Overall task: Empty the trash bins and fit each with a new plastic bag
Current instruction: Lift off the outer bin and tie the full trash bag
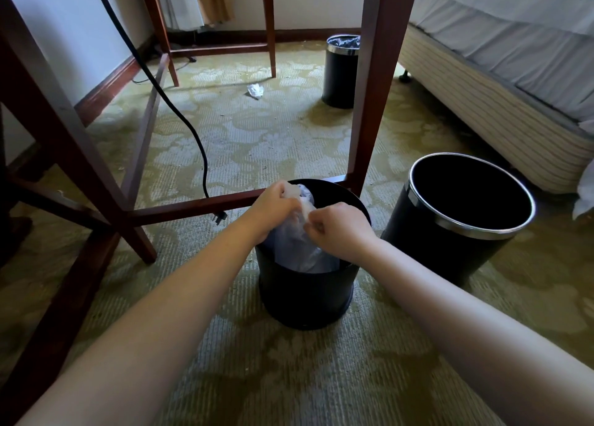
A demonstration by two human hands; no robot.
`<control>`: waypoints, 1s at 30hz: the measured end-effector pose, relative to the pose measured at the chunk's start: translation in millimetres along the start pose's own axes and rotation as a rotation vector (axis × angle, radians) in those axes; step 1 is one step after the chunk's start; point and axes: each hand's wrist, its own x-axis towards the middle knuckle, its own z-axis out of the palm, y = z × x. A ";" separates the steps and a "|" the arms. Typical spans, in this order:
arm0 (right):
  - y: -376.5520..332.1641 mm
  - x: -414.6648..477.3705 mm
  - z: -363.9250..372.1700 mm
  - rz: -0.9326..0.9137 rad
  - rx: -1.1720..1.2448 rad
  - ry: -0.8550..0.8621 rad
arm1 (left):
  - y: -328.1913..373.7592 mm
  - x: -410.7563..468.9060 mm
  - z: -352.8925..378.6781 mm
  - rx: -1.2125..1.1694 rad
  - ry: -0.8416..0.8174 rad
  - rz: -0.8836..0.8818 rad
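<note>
Over the near bin on the carpet, my left hand and right hand each pinched the bag, fingers curled.

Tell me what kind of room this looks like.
Likely a hotel bedroom: a bed on a striped base, patterned carpet, and three small black bins: the near bin holding a plastic bag, right bin, far bin.
</note>
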 end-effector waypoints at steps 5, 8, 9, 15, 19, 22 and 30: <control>1.5 -3.1 0.0 -0.084 -0.097 -0.098 | -4.2 -0.3 -1.7 -0.037 -0.106 -0.023; 11.6 -4.2 2.9 0.030 0.298 -0.036 | -6.2 -0.1 -4.1 -0.030 -0.064 0.003; 16.7 -3.5 4.7 0.083 0.411 0.068 | -5.1 -0.2 -5.1 -0.030 -0.068 0.009; 34.7 -0.5 5.4 0.175 0.558 0.147 | 8.4 -6.4 -4.4 0.056 -0.160 -0.010; 34.6 1.8 12.3 0.075 0.519 0.055 | 14.0 -10.2 -0.3 0.109 -0.248 0.022; 36.9 4.7 16.8 0.072 0.495 0.097 | 14.2 -13.0 -0.8 0.149 -0.314 0.056; 21.3 8.7 2.1 0.160 0.612 -0.085 | 7.3 -6.5 -3.2 0.526 -0.006 0.347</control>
